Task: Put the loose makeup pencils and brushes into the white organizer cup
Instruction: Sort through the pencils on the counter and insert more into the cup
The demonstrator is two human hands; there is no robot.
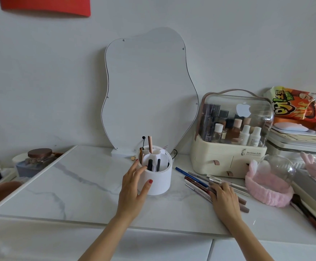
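At the centre of the frame, the white cup [156, 176] is cupped by the left hand [134, 187], fingers spread wide against its left wall and thumb on its front. A few pencils are already stood in its compartments. To the lower right, the loose pencils [200, 182] are fanned on the marble top [74, 187]. The right hand [224, 197] is laid flat over their near ends, fingers extended; whether any is gripped cannot be told.
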